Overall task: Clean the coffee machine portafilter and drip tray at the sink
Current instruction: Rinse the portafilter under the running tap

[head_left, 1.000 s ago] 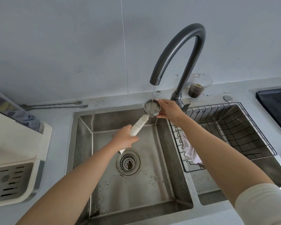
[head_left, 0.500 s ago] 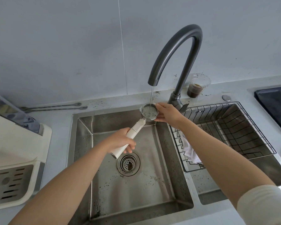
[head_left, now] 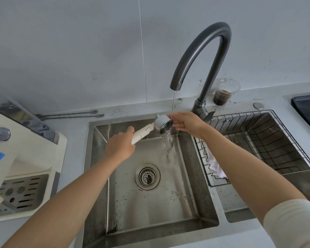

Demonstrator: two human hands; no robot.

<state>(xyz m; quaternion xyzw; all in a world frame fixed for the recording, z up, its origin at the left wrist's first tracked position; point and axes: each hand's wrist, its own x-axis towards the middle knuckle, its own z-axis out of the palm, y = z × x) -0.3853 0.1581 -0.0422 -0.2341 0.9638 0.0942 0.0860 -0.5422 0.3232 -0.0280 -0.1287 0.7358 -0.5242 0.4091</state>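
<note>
portafilter [head_left: 161, 123] held over sink [head_left: 170, 203], under faucet [head_left: 200, 51], tilted; water spilled from basket mouth. white handle wrapped by left hand [head_left: 120, 147], fingers curled round it. basket rim touched by right hand [head_left: 187, 123], fingers near straight.

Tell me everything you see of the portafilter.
The portafilter has a white plastic-looking handle and a pale head holding a shiny metal basket. It is tipped sideways over the sink, spilling water, under the faucet stream. The left hand grips the handle; the right hand touches the basket rim with straight fingers.
</note>
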